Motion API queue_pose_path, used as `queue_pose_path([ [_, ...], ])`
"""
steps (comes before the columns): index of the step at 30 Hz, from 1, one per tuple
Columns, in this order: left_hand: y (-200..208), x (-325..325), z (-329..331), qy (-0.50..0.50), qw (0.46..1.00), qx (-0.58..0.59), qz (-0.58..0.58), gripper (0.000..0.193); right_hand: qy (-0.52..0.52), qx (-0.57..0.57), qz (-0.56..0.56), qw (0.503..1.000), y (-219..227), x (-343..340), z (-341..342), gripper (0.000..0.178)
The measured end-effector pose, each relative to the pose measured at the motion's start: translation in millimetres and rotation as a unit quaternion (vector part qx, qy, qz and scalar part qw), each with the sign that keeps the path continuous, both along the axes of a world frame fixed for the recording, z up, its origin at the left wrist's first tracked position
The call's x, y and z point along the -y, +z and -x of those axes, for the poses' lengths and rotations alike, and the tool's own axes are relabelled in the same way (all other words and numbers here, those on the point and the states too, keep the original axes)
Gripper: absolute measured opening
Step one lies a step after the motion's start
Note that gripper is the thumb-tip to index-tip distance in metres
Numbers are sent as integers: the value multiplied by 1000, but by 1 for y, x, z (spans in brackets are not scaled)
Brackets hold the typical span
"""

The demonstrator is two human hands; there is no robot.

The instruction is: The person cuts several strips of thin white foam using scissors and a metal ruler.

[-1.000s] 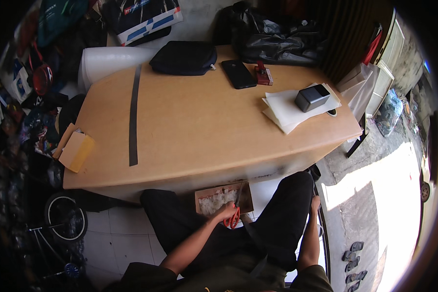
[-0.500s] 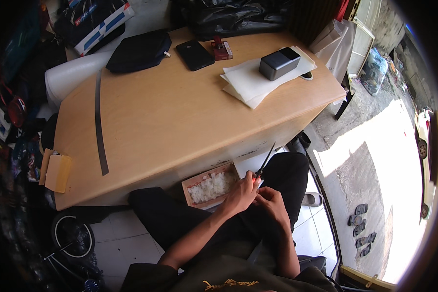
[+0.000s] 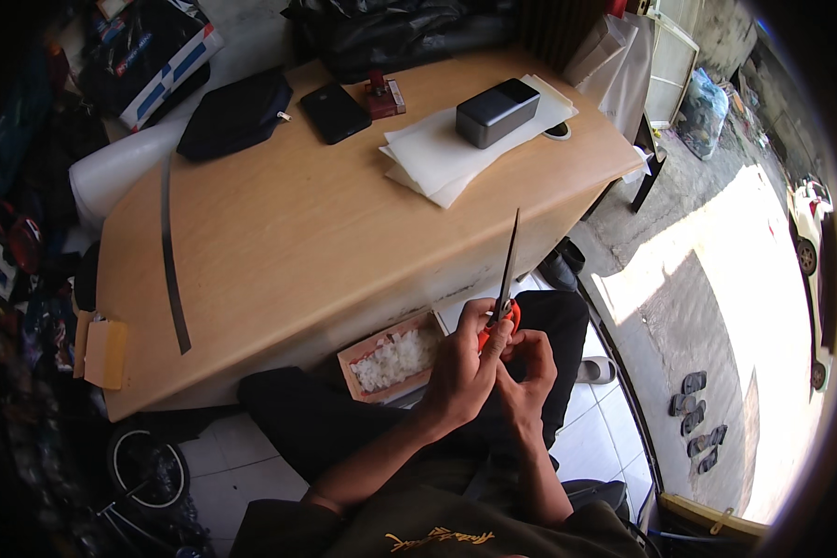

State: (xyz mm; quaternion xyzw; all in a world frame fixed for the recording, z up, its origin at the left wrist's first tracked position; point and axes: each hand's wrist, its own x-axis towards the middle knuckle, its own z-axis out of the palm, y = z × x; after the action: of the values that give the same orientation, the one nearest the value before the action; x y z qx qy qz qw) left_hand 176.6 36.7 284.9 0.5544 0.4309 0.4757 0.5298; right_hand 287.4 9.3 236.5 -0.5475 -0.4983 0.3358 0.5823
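Note:
A pair of scissors (image 3: 508,270) with orange handles and dark blades stands almost upright above my lap, its tip pointing up and away from me. My left hand (image 3: 465,367) is closed around the handles. Close against it, my right hand (image 3: 530,367) is curled, with its fingertips beside the orange handle. What those right fingers pinch, if anything, is hidden. Just left of my hands, near the desk's front, sits an open pinkish box (image 3: 352,374) filled with whitish, crumpled-looking pieces (image 3: 395,361).
The wooden desk (image 3: 279,251) carries a dark strip (image 3: 170,251), a navy pouch (image 3: 232,116), a black phone-like slab (image 3: 336,113), a dark red stamp-like object (image 3: 384,98), and a grey box-shaped device (image 3: 498,112) on white sheets (image 3: 428,172). A small yellow carton (image 3: 105,353) stands at the left corner.
Both hands have risen slightly, bringing the scissors higher and more upright, with more of the orange handles showing. The view has shifted a little, moving the desk within it.

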Motion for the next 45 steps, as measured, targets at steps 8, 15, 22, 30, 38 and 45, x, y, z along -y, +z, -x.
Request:
queue_pose_path([
  [8, 46, -37, 110, 140, 989, 34, 34, 24, 213, 47, -1, 976, 83, -72, 65, 33],
  [15, 13, -71, 159, 278, 949, -147, -34, 28, 162, 211, -143, 953, 63, -121, 116, 19],
  [22, 9, -98, 150, 336, 878, -307, -146, 22, 72, 279, -142, 947, 65, -136, 123, 10],
  [30, -4, -112, 140, 372, 852, -321, -179, 19, 74, 331, -197, 920, 66, -142, 108, 8],
  [38, 3, -113, 139, 356, 860, -333, -150, 20, 89, 344, -163, 920, 55, -155, 107, 11],
  [45, 51, -102, 114, 330, 776, -463, -272, 31, 102, 279, -241, 924, 107, -195, 33, 33],
])
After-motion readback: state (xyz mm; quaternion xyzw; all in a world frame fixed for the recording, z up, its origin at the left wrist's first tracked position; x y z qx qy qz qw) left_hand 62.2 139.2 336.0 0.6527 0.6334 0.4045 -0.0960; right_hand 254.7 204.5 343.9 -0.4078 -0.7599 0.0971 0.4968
